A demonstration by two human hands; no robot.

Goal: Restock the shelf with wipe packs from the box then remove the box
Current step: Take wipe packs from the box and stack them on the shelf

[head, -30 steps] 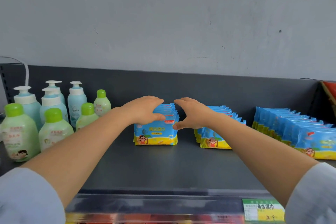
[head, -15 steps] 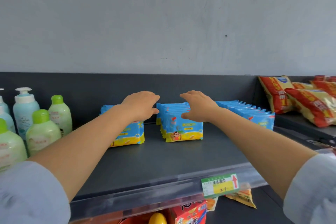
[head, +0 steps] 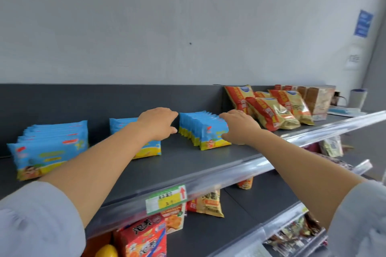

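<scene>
Three rows of blue and yellow wipe packs stand upright on the dark top shelf [head: 188, 160]. The right row [head: 200, 129] sits between my hands. My left hand [head: 158, 123] hovers at its left side, fingers apart, in front of the middle row [head: 123, 125]. My right hand [head: 240, 127] rests against the right side of that row, fingers spread over the packs. The left row [head: 50, 146] stands apart near the frame's left edge. No box is in view.
Red and gold snack bags [head: 271, 110] lie just right of my right hand, with brown cartons [head: 315, 100] behind them. A clear price rail [head: 229, 175] with a green-yellow tag [head: 167, 198] fronts the shelf. Lower shelves hold red boxes [head: 144, 238] and snack packs [head: 206, 202].
My view has swung to the right and the bottles have left the frame. Both hands moved from the middle row to the right row of wipe packs.
</scene>
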